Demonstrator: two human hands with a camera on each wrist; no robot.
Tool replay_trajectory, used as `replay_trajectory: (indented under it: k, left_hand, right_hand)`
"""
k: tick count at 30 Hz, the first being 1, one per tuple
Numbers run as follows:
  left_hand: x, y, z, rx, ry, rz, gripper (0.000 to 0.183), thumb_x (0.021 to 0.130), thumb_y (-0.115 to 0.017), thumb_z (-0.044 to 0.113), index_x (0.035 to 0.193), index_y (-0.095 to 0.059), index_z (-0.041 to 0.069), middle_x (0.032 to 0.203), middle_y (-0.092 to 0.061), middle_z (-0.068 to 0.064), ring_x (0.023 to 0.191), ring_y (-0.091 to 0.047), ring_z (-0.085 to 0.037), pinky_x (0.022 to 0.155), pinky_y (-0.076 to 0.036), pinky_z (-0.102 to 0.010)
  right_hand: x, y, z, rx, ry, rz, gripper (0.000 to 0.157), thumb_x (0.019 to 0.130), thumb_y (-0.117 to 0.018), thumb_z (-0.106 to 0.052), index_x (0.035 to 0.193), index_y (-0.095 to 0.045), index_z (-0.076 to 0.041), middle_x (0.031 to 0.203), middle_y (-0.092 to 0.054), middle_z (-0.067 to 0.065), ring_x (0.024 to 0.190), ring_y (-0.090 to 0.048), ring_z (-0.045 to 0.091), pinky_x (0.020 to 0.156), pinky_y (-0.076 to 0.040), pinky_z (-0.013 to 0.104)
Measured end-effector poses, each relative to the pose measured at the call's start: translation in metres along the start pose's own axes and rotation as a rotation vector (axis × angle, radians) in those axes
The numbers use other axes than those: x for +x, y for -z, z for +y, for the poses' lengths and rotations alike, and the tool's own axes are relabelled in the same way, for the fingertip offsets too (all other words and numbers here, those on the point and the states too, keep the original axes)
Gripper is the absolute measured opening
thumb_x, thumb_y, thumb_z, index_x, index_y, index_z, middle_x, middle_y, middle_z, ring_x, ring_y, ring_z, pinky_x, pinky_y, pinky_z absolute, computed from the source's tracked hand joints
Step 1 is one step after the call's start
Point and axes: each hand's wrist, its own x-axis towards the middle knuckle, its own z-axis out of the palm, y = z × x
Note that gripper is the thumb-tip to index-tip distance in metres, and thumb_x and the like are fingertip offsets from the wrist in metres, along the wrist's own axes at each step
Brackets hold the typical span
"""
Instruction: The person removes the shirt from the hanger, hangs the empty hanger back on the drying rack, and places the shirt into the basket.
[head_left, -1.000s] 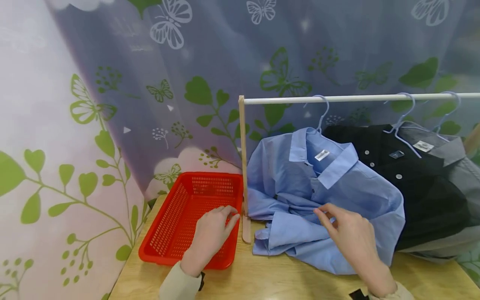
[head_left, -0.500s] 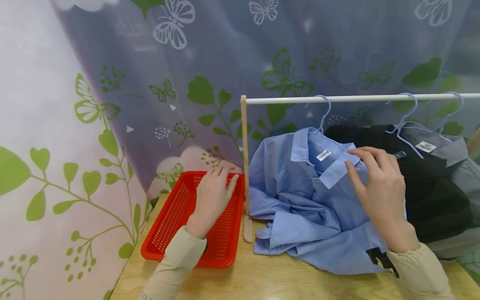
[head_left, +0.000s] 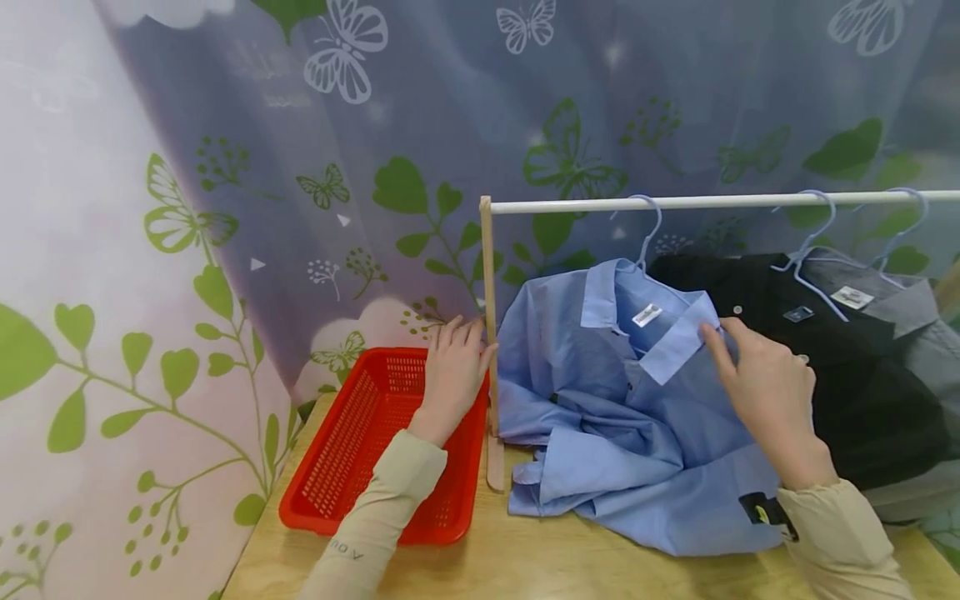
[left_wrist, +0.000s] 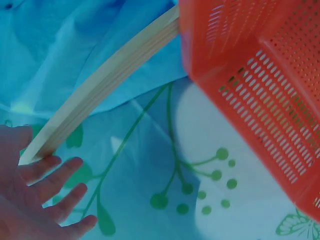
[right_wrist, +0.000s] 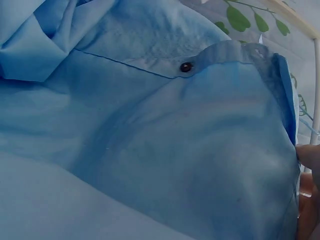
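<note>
A light blue button shirt point(head_left: 585, 333) hangs by a pale lilac hanger point(head_left: 647, 237) from the rack's white rail point(head_left: 720, 202), its lower part bunched on the wooden table. My right hand point(head_left: 772, 392) pinches the shirt where the collar meets the shoulder, thumb toward the collar. The thumb point(right_wrist: 308, 156) shows at the cloth's edge in the right wrist view. My left hand point(head_left: 456, 367) is over the red basket's far right corner, beside the rack's wooden post point(head_left: 489, 283). In the left wrist view its fingers point(left_wrist: 60, 200) are spread, with the post's end between thumb and forefinger.
The red perforated basket point(head_left: 330, 467) stands left of the post on the wooden table point(head_left: 555, 558). A black shirt point(head_left: 862, 400) and a grey shirt point(head_left: 918, 321) hang farther right on the rail. A printed curtain point(head_left: 420, 83) covers the wall behind.
My right hand has risen from the shirt's lower front to its collar and now pinches it. My left hand has moved forward from over the basket to the rack's post.
</note>
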Motion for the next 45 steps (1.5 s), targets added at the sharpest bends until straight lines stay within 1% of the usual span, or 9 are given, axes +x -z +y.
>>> replay_trajectory:
  k: [2, 3, 4, 11, 21, 24, 32, 40, 45]
  left_hand:
    - [-0.001, -0.005, 0.002, 0.018, -0.004, -0.004, 0.041, 0.099, -0.067, 0.033, 0.128, -0.063, 0.004, 0.119, -0.071, -0.010, 0.130, -0.055, -0.030, 0.113, -0.038, -0.051]
    - [-0.001, -0.006, 0.003, 0.026, -0.004, -0.005, 0.040, 0.099, -0.067, 0.032, 0.127, -0.063, 0.004, 0.118, -0.071, -0.010, 0.130, -0.055, -0.030, 0.113, -0.038, -0.052]
    - [-0.001, -0.007, 0.003, 0.028, -0.003, -0.004, 0.039, 0.099, -0.067, 0.031, 0.126, -0.062, 0.003, 0.117, -0.072, -0.011, 0.130, -0.055, -0.030, 0.113, -0.038, -0.052]
    - [0.001, -0.008, 0.004, 0.050, -0.004, 0.002, 0.037, 0.098, -0.069, 0.026, 0.126, -0.062, 0.002, 0.117, -0.072, -0.012, 0.125, -0.058, -0.028, 0.111, -0.039, -0.051]
    - [0.002, -0.011, 0.004, 0.130, -0.037, 0.074, 0.036, 0.095, -0.073, 0.029, 0.118, -0.064, 0.003, 0.106, -0.069, -0.010, 0.109, -0.062, -0.028, 0.104, -0.044, -0.045]
    - [0.002, -0.012, 0.004, 0.152, -0.043, 0.072, 0.035, 0.095, -0.073, 0.031, 0.117, -0.065, 0.004, 0.104, -0.068, -0.009, 0.104, -0.062, -0.028, 0.101, -0.046, -0.043]
    - [0.003, -0.012, 0.004, 0.137, -0.055, 0.064, 0.033, 0.096, -0.071, 0.031, 0.113, -0.064, 0.004, 0.102, -0.066, -0.009, 0.099, -0.063, -0.028, 0.098, -0.048, -0.042]
    - [0.004, -0.012, 0.003, 0.141, -0.055, 0.042, 0.032, 0.098, -0.069, 0.033, 0.113, -0.064, 0.004, 0.102, -0.066, -0.009, 0.099, -0.063, -0.028, 0.099, -0.048, -0.042]
    - [0.004, -0.012, 0.003, 0.150, -0.054, 0.050, 0.033, 0.097, -0.069, 0.033, 0.113, -0.065, 0.005, 0.101, -0.066, -0.009, 0.098, -0.062, -0.028, 0.098, -0.047, -0.041]
  right_hand:
    - [-0.001, -0.002, 0.002, -0.001, 0.005, -0.010, 0.031, 0.104, -0.057, -0.033, 0.113, -0.065, -0.005, 0.057, -0.051, 0.012, 0.048, -0.045, 0.031, 0.046, -0.030, 0.040]
    - [-0.001, -0.003, 0.002, 0.001, 0.013, -0.009, 0.029, 0.104, -0.057, -0.033, 0.110, -0.065, -0.005, 0.052, -0.041, 0.008, 0.046, -0.042, 0.028, 0.046, -0.027, 0.038]
    - [-0.002, -0.004, 0.002, 0.004, 0.020, -0.005, 0.027, 0.104, -0.058, -0.032, 0.106, -0.064, -0.006, 0.052, -0.037, 0.005, 0.045, -0.040, 0.026, 0.046, -0.026, 0.037]
    - [-0.001, -0.008, 0.003, 0.014, 0.077, 0.011, 0.024, 0.104, -0.059, -0.027, 0.088, -0.052, -0.009, 0.053, -0.029, 0.001, 0.041, -0.032, 0.022, 0.045, -0.020, 0.035]
    - [-0.001, -0.010, 0.004, 0.009, 0.111, 0.109, 0.020, 0.101, -0.064, -0.023, 0.091, -0.054, -0.008, 0.050, -0.026, 0.000, 0.038, -0.028, 0.021, 0.043, -0.018, 0.034]
    - [0.001, -0.008, 0.006, 0.005, 0.116, 0.145, 0.020, 0.100, -0.065, -0.022, 0.092, -0.055, -0.007, 0.049, -0.026, 0.000, 0.037, -0.027, 0.021, 0.042, -0.018, 0.034]
    - [0.006, 0.001, 0.008, -0.024, 0.136, 0.234, 0.021, 0.099, -0.067, -0.022, 0.092, -0.056, -0.005, 0.048, -0.027, 0.001, 0.036, -0.026, 0.021, 0.040, -0.017, 0.033]
    - [0.000, 0.014, 0.000, -0.024, 0.167, 0.298, 0.026, 0.100, -0.064, -0.024, 0.090, -0.057, 0.000, 0.047, -0.030, 0.004, 0.040, -0.018, 0.009, 0.041, -0.017, 0.032]
    - [-0.008, 0.013, 0.011, -0.015, 0.177, 0.303, 0.025, 0.099, -0.066, -0.024, 0.093, -0.060, -0.001, 0.047, -0.033, 0.005, 0.037, -0.024, 0.014, 0.041, -0.017, 0.031]
